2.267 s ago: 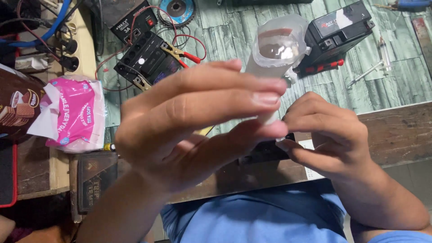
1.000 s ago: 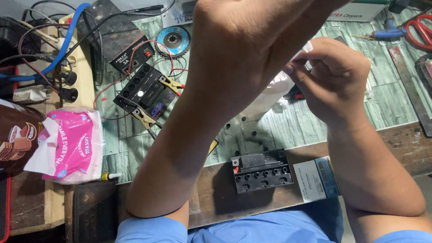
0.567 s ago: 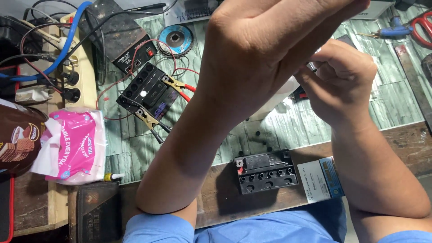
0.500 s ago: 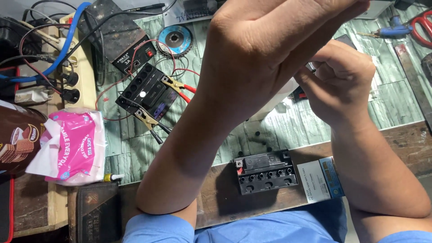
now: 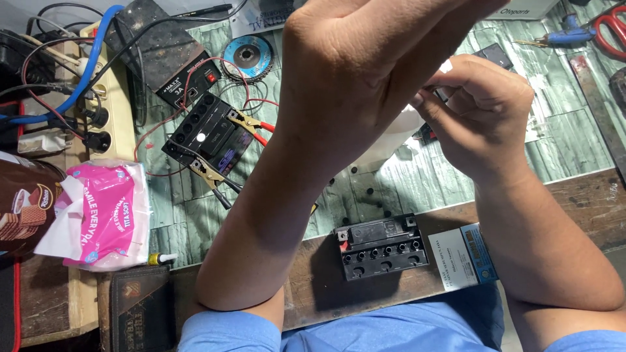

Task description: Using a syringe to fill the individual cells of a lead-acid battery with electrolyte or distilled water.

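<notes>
My left hand (image 5: pixel 365 78) is raised close to the camera, its fingertips cut off by the top edge. It hides most of a white translucent plastic container (image 5: pixel 394 137) that it appears to hold. My right hand (image 5: pixel 482 114) is beside it, fingers pinched on a small white piece (image 5: pixel 447 66) at the container's upper end. Below both forearms, a small black battery (image 5: pixel 381 248) with a row of open holes lies on the wooden bench edge, touched by neither hand.
A white and blue box (image 5: pixel 464 257) lies next to the small battery. A second black battery (image 5: pixel 203 135) with clamps, a charger (image 5: pixel 176 72), a grinding disc (image 5: pixel 248 55) and a power strip (image 5: pixel 107 98) are at the left. A pink tissue pack (image 5: pixel 98 215) and red scissors (image 5: pixel 613 29) are nearby.
Both hands rose from low over the bench, the container hiding behind my left hand. Over the last second they barely shift; my right hand keeps working at the container's end.
</notes>
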